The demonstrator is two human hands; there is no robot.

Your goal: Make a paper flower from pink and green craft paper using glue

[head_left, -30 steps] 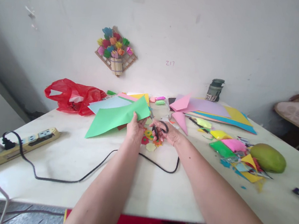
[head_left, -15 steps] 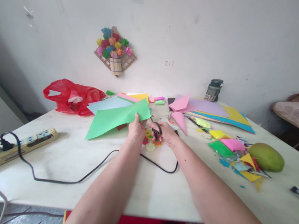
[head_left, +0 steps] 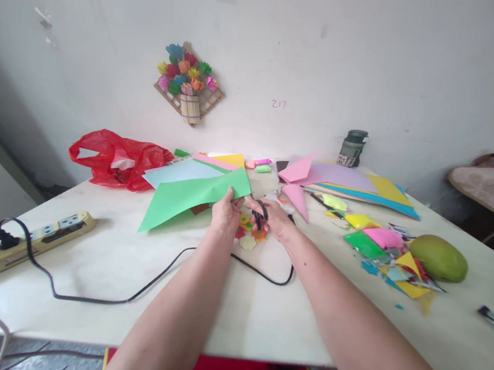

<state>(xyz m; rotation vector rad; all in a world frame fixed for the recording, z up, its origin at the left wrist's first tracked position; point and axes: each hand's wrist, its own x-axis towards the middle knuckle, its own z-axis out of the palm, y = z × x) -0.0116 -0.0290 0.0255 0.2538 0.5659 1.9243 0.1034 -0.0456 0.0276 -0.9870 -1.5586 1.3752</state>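
Note:
A green sheet of paper (head_left: 186,191) is pinched near its right end by my left hand (head_left: 226,211), thumb on top. My right hand (head_left: 274,216) has its fingers in the black handles of a pair of scissors (head_left: 262,211), whose blades point toward the paper's right edge. How far the blades stand apart is too small to tell. Below and between my hands lie several small flower-shaped paper cutouts (head_left: 247,243) in yellow, orange, red and cream. A folded pink paper piece (head_left: 296,200) rests just beyond my right hand.
A black cord (head_left: 122,301) runs across the table from a power strip (head_left: 54,231). At the left sits a red plastic bag (head_left: 117,162). On the right are coloured clay packs (head_left: 383,237), paper scraps (head_left: 411,285) and a green mango (head_left: 439,257). A bottle (head_left: 352,148) stands behind the paper sheets (head_left: 343,177).
The right end of the green paper has dipped slightly beside the scissors. Both hands keep nearly the same place and grip; the whole view has shifted a little.

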